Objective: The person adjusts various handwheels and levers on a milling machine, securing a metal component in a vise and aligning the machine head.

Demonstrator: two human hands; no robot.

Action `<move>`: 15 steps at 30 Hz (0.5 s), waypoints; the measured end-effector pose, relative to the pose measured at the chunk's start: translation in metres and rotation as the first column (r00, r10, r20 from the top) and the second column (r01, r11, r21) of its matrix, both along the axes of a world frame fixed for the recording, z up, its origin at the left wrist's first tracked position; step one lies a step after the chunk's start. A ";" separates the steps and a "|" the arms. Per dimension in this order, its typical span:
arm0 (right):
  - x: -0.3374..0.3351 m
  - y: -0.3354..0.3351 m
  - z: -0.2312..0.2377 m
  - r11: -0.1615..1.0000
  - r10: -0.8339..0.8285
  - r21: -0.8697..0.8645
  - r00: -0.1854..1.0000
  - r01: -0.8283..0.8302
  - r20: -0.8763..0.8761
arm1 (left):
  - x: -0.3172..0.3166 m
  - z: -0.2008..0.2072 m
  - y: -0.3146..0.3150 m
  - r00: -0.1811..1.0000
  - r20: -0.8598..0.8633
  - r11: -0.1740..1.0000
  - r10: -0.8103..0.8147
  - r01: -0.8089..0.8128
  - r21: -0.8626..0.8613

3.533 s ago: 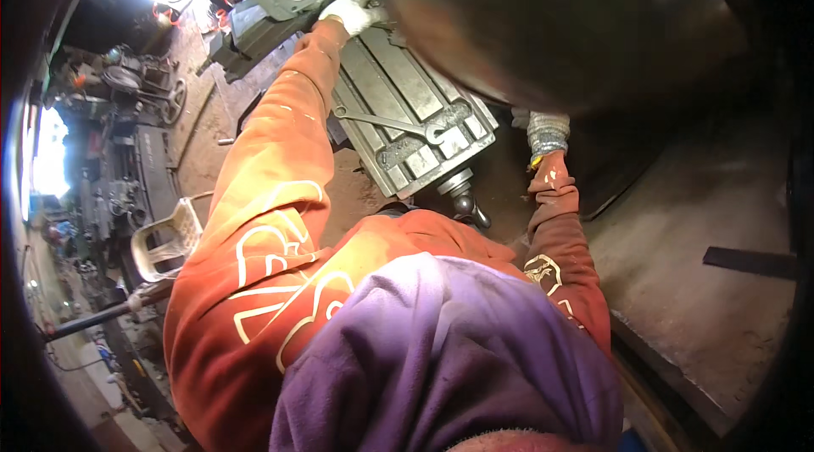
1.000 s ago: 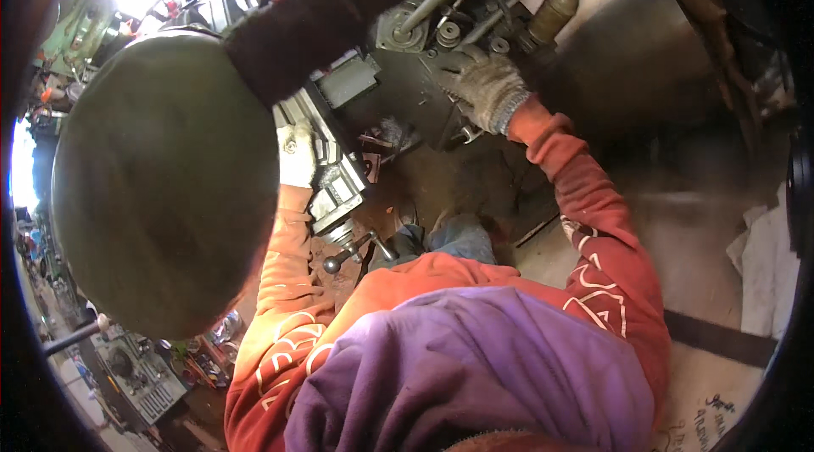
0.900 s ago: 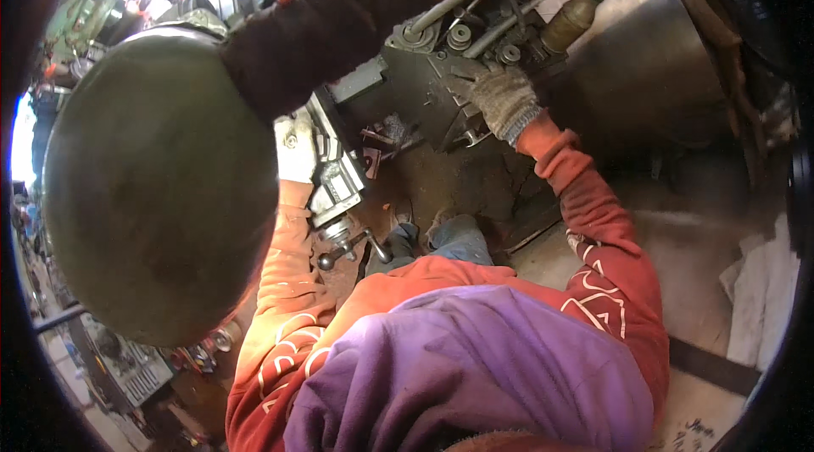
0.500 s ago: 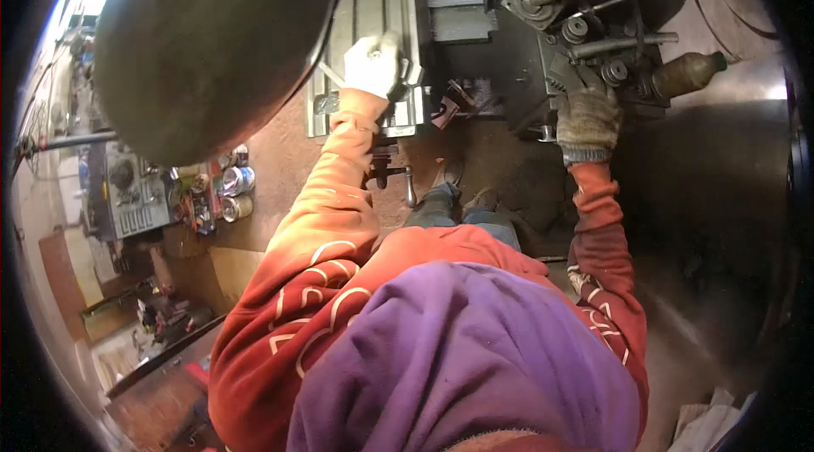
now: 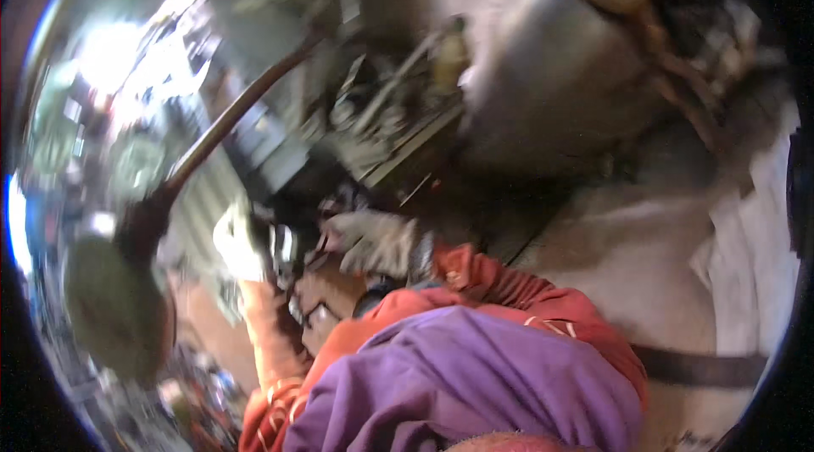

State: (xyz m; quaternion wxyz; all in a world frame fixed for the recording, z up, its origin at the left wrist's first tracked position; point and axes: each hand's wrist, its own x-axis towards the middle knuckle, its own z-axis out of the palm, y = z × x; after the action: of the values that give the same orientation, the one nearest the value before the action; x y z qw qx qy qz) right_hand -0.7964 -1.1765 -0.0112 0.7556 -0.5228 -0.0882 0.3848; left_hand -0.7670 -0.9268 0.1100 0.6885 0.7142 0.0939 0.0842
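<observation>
Head view: grey-green, blurred metal table (image 5: 212,191)

To your left you had a round, dull-green disc (image 5: 114,308) at the end of a slender brown arm (image 5: 237,108), with a glaring patch of light (image 5: 110,58) above it. Ahead of you, a blurred yellowish bottle (image 5: 451,58) sat near a broad, shiny metal panel (image 5: 551,87). On your right, a dark strip (image 5: 699,367) crossed the pale floor (image 5: 619,282) beside a rumpled white sheet (image 5: 742,240), its material too blurred to tell.
</observation>
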 end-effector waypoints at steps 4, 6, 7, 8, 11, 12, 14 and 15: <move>-0.039 0.006 0.102 0.878 -0.409 0.056 0.685 0.474 0.603 | -0.005 0.012 -0.095 0.871 0.222 0.827 -0.438 0.294 0.479; -0.049 -0.010 0.108 0.837 -0.497 0.108 0.661 0.537 0.562 | -0.003 0.025 -0.142 0.701 0.344 0.681 -0.625 0.273 0.680; -0.055 -0.025 0.111 0.812 -0.526 0.096 0.651 0.575 0.548 | -0.002 0.031 -0.165 0.604 0.403 0.645 -0.688 0.253 0.721; -0.060 -0.041 0.114 0.782 -0.563 0.096 0.633 0.615 0.531 | -0.003 0.045 -0.183 0.543 0.366 0.586 -0.755 0.309 0.749; -0.080 -0.091 0.117 0.647 -0.675 0.055 0.538 0.760 0.505 | -0.017 0.107 -0.231 0.282 0.542 0.611 -0.791 0.365 0.702; -0.085 -0.107 0.120 0.586 -0.709 0.043 0.486 0.809 0.512 | -0.024 0.127 -0.239 0.238 0.608 0.650 -0.757 0.365 0.667; -0.098 -0.129 0.118 0.469 -0.758 0.018 0.392 0.883 0.522 | -0.037 0.129 -0.240 0.208 0.672 0.689 -0.711 0.396 0.606; -0.094 -0.139 0.116 0.450 -0.763 0.025 0.369 0.893 0.531 | -0.040 0.116 -0.230 0.239 0.673 0.703 -0.700 0.398 0.590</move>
State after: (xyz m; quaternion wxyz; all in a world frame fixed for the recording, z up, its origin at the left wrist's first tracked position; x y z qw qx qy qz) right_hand -0.8906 -1.3159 0.1048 0.7202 -0.6663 0.0623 -0.1832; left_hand -0.8071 -1.1568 0.2257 0.5024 0.6459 -0.5409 0.1947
